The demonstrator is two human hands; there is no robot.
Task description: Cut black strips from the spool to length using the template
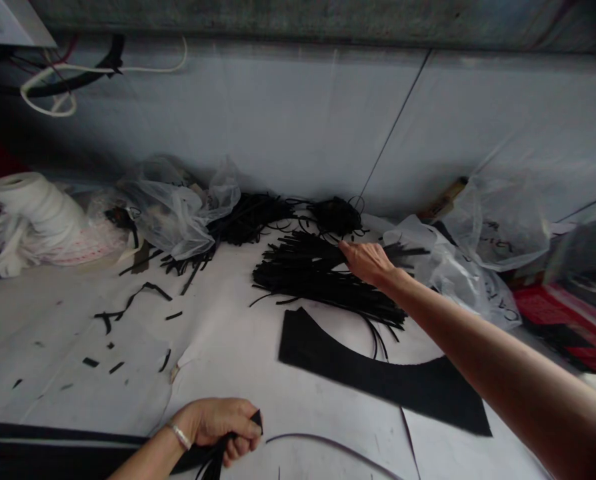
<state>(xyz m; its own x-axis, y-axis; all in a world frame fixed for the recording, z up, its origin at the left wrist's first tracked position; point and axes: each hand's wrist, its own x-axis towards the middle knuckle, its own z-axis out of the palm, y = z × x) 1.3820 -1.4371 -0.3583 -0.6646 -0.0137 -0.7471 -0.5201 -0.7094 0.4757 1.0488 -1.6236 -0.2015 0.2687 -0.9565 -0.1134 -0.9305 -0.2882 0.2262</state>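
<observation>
Gripping some blk strips (216, 461) in L hand (228, 427). Touching pile (313, 277) under R hand (369, 261), can't tell grip; prob. much left.

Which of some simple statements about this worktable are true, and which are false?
1. The left hand is closed around black strips. True.
2. The right hand is at the red box. False: it is at the pile of black strips.
3. A bracelet circles the left wrist. True.
4. The white roll stands at the right of the picture. False: it is at the left.
5. The large black piece has a curved edge. True.
</observation>
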